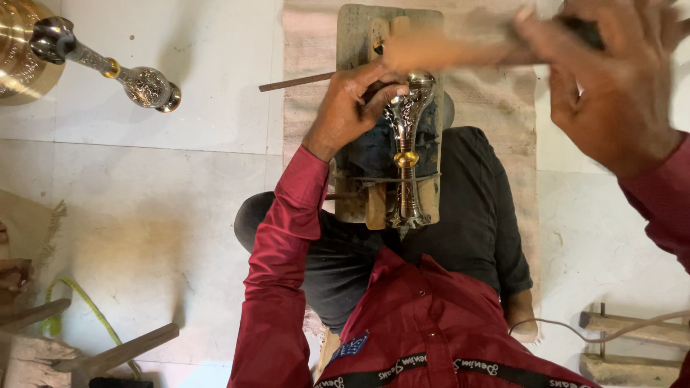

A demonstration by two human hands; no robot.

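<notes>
- Upper left: a second engraved metal stem (136, 80) with a brass ring lies on the pale floor (172, 187), beside a brass vessel (18, 50).
- Centre: the left hand (348, 108) is curled shut around a thin metal rod (295, 82), tip at the head of the engraved silver piece (406, 147).
- The silver piece lies lengthwise on a wooden block (359, 43), just right of the left hand, touching its fingers.
- Upper right: the right hand (611, 86) grips a blurred wooden mallet (445, 50), raised above the block.
- Bottom: a blue rectangular label (350, 346) sits on the red shirt (431, 316).
</notes>
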